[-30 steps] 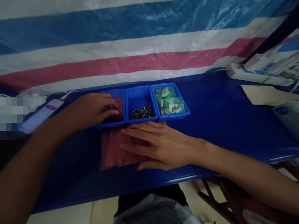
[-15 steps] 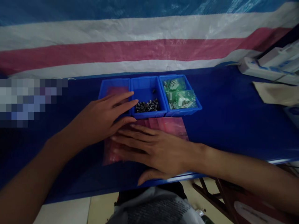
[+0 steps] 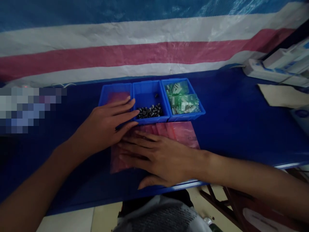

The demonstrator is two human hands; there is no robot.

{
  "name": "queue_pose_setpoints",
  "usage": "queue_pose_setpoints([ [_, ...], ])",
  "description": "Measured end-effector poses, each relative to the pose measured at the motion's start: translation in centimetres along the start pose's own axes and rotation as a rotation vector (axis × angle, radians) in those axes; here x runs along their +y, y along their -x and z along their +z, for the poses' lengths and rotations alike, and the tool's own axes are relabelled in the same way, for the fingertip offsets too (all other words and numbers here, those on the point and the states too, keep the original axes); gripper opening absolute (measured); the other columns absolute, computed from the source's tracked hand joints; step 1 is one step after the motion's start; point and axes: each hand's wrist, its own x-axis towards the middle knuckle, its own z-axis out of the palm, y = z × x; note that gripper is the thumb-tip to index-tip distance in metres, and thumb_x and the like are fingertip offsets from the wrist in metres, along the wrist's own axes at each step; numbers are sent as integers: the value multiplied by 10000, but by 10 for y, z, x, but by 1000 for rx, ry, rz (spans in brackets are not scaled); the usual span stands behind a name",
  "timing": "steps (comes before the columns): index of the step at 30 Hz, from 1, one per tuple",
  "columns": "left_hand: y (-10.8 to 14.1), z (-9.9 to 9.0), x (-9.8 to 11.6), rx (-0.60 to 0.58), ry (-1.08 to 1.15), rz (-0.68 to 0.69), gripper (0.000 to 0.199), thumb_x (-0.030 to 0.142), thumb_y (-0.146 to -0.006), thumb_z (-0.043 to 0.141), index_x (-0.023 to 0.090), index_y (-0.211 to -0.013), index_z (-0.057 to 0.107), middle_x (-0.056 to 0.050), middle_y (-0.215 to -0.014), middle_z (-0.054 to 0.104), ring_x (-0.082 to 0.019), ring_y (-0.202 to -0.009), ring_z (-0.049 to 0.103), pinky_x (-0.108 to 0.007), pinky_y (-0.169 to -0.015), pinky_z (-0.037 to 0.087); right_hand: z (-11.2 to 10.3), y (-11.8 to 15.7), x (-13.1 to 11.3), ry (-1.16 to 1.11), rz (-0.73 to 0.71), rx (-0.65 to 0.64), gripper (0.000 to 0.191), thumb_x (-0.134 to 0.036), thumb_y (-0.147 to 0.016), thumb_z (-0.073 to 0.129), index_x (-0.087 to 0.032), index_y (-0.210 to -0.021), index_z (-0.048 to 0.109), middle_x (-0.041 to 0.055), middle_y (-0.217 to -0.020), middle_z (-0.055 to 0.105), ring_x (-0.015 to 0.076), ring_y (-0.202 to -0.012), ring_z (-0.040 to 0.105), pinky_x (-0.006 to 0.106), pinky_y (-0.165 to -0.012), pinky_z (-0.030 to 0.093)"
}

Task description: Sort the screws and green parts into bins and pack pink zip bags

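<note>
Pink plastic bags [image 3: 183, 132] lie spread and overlapping on the blue table in front of three blue bins. My right hand [image 3: 159, 158] rests flat on them, fingers stretched to the left and thumb apart. Beside it, my left hand [image 3: 108, 124] is open over the front of the left bin [image 3: 103, 93], its fingertips near the middle bin. In the left bin is pink plastic [image 3: 118, 96], partly hidden by that hand. The middle bin [image 3: 147, 88] holds small black cylindrical parts [image 3: 151, 111]. Green bags [image 3: 184, 101] with silvery pieces fill the right bin [image 3: 202, 112].
A striped plastic sheet [image 3: 145, 53] hangs behind the blue table [image 3: 229, 122]. White boxes [image 3: 272, 71] and a beige sheet [image 3: 277, 95] are at the right. The table's front edge runs just below my right hand; a brown stool [image 3: 231, 206] stands beneath.
My left hand has drawn slightly down and left, its fingers closer together. The pink bags under my right hand have shifted a little to the right. The view has tilted slightly.
</note>
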Motion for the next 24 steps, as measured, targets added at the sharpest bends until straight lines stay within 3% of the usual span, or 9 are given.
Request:
queue_pose_setpoints([
  [2,0,0,0,9,-2,-1,295,356,-1148,567,247,-1330,771,-66,-1478,744,-239,-1391,719,-401,-1201,633,-12,2,1,-11,1,128,558,-570,-1153,500,-114,-1357,749,171,-1545,697,310,-1481,622,455,-1271,484],
  [4,0,0,1,13,9,-22,291,375,-1144,579,256,-1329,770,-54,-1475,743,-242,-1382,726,-416,-1182,649,-31,8,2,-2,48,278,405,-416,-1164,536,-134,-1055,806,123,-1196,827,232,-1102,772,357,-974,622],
  [6,1,-1,2,6,43,-56,280,390,-1130,607,272,-1317,780,-46,-1474,741,-258,-1368,734,-439,-1169,661,-52,17,5,94,201,288,408,-210,-1126,556,-175,-749,710,29,-736,720,148,-613,634,338,-544,476],
  [8,1,-1,3,-15,82,-95,267,395,-1114,635,322,-1321,787,-24,-1492,726,-276,-1367,734,-471,-1186,653,-68,26,9,201,307,318,461,-164,-1086,595,-213,-628,594,-27,-566,563,111,-450,439,353,-447,323],
  [11,1,-1,3,-6,101,-97,268,360,-1091,672,342,-1330,793,-29,-1495,722,-292,-1359,737,-485,-1198,644,-78,35,19,282,436,365,399,-225,-1103,598,-219,-706,642,-5,-631,603,132,-526,532,326,-501,381],
  [13,1,-1,3,16,91,-75,255,332,-1084,688,312,-1310,804,-49,-1471,738,-289,-1345,746,-466,-1182,653,-77,38,28,259,508,308,284,-334,-1128,600,-174,-966,770,67,-851,724,194,-707,686,335,-611,503],
  [16,1,0,4,23,75,-57,237,318,-1089,684,280,-1283,814,-61,-1449,749,-290,-1342,745,-460,-1163,663,-69,42,43,150,499,181,418,-444,-1132,604,-105,-1317,766,122,-1013,755,246,-868,745,363,-757,584],
  [20,0,0,5,30,51,-40,231,316,-1099,668,258,-1263,819,-68,-1446,747,-287,-1341,745,-450,-1156,668,-61,42,54,135,434,99,358,-318,-1165,509,-138,-1195,816,87,-871,720,239,-849,696,342,-742,538],
  [24,1,1,5,37,24,-18,240,325,-1110,648,239,-1253,820,-88,-1437,751,-283,-1343,745,-437,-1149,671,-67,38,45,232,429,201,386,-412,-1164,521,-152,-1101,799,97,-898,745,245,-865,700,352,-762,546],
])
